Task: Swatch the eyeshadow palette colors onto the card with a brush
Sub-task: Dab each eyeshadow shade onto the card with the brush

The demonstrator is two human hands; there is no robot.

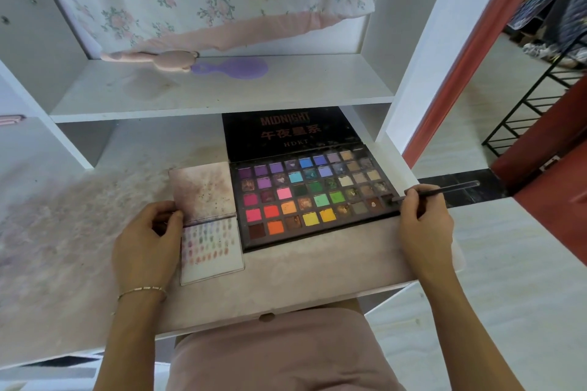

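Your left hand [149, 241] sits nearest, fingers curled, pinching the left edge of the swatch card [211, 247]. Your right hand [424, 225] pinches the brush [444, 190], its tip touching a dark pan at the right end of the eyeshadow palette [314, 197], just right of the card.

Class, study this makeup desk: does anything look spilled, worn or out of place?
Yes. Pinkish powder stains smear the desk left of the card, and the card's upper leaf is smudged brown. Several pans in the palette look dug out and patchy. A purple hairbrush lies loose on the shelf above.
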